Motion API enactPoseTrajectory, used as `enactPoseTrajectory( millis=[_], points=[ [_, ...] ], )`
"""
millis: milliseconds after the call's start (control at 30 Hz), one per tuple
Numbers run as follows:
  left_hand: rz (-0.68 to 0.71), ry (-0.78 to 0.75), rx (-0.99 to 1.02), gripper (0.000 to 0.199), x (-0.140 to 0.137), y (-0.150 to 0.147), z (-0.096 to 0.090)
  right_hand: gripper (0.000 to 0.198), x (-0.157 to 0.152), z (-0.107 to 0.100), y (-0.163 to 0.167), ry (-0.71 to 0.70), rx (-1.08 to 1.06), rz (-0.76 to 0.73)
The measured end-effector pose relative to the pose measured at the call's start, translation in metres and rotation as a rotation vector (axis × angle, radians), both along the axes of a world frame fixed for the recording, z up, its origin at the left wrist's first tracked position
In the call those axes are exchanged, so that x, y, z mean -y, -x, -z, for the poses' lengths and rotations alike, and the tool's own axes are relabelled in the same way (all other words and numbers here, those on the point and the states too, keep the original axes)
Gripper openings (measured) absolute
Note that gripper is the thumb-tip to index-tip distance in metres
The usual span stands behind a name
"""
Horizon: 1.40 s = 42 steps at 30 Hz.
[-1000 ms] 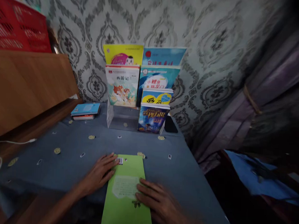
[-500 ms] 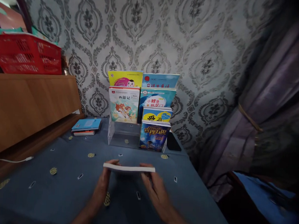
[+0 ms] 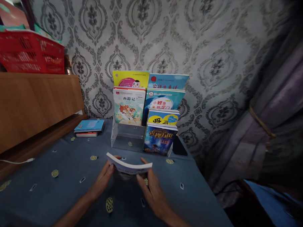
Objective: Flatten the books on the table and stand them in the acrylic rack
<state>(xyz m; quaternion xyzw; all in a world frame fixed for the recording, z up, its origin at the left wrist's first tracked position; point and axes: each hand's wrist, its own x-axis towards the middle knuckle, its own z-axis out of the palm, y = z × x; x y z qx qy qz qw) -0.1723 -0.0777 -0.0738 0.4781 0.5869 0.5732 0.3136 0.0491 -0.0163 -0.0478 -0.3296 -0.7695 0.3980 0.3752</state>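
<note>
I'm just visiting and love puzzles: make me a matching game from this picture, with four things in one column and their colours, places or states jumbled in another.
Things:
1. Basket
2. Curtain
3. Bent book
4. Cable

Descriptions:
A. White, at the far left
B. Held by the left hand and right hand
C. Red, above the brown wood
D. Gathered by a band

Pairs: 1-C, 2-D, 3-B, 4-A

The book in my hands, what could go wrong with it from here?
The held book is bowed between your left hand and right hand, so squeezing harder might crease it. The clear stand is just beyond it; a forward bump could jostle the stand or the dark blue book at its front.
</note>
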Motion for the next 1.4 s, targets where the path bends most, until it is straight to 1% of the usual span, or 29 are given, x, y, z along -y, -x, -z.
enactPoseTrajectory(
  millis=[100,167,233,333,467,567,633,700,733,800,900,967,1000,1067,1167,1300,1400],
  points=[
    [0.11,0.034,-0.053,0.067,0.005,0.003,-0.02,0.06,-0.008,0.0,0.001,-0.011,0.011,0.003],
    [0.175,0.064,-0.159,0.068,0.006,0.007,-0.03,0.06,-0.015,0.002,0.002,-0.011,0.028,0.022],
    [0.203,0.077,-0.28,0.066,0.006,0.012,-0.035,0.058,-0.022,0.006,0.002,-0.024,0.032,0.035],
    [0.217,0.064,-0.36,0.06,0.004,0.015,-0.035,0.054,-0.027,0.01,0.002,-0.086,0.029,0.038],
    [0.203,0.03,-0.321,0.059,-0.002,0.013,-0.029,0.05,-0.028,0.013,0.002,-0.125,0.059,0.1],
    [0.182,0.005,-0.304,0.058,-0.012,0.017,-0.029,0.041,-0.033,0.008,0.009,-0.166,0.061,0.095],
    [0.151,-0.018,-0.323,0.057,-0.024,0.023,-0.035,0.035,-0.042,-0.002,0.018,-0.221,0.047,0.059],
    [0.099,-0.081,-0.362,0.054,-0.041,0.033,-0.05,0.031,-0.055,-0.02,0.03,-0.297,0.02,0.048],
    [0.078,-0.127,-0.392,0.053,-0.052,0.038,-0.062,0.027,-0.064,-0.032,0.036,-0.344,-0.007,0.045],
    [-0.011,-0.261,-0.465,0.045,-0.075,0.049,-0.09,0.022,-0.084,-0.059,0.051,-0.459,-0.061,0.04],
    [-0.108,-0.411,-0.561,0.038,-0.113,0.065,-0.134,0.021,-0.117,-0.099,0.071,-0.595,-0.142,0.082],
    [-0.12,-0.452,-0.571,0.041,-0.136,0.075,-0.155,0.018,-0.136,-0.117,0.081,-0.631,-0.148,0.115],
    [-0.111,-0.449,-0.556,0.044,-0.146,0.079,-0.16,0.018,-0.144,-0.123,0.085,-0.641,-0.143,0.119],
    [-0.083,-0.432,-0.509,0.049,-0.163,0.087,-0.163,0.018,-0.156,-0.126,0.092,-0.651,-0.132,0.116],
    [-0.058,-0.425,-0.442,0.053,-0.178,0.096,-0.152,0.018,-0.165,-0.117,0.098,-0.641,-0.105,0.115],
    [-0.074,-0.365,-0.402,0.049,-0.187,0.102,-0.136,0.02,-0.172,-0.102,0.105,-0.599,-0.039,0.125],
    [-0.08,-0.303,-0.4,0.049,-0.19,0.104,-0.129,0.022,-0.175,-0.096,0.109,-0.58,0.022,0.143]
  ],
)
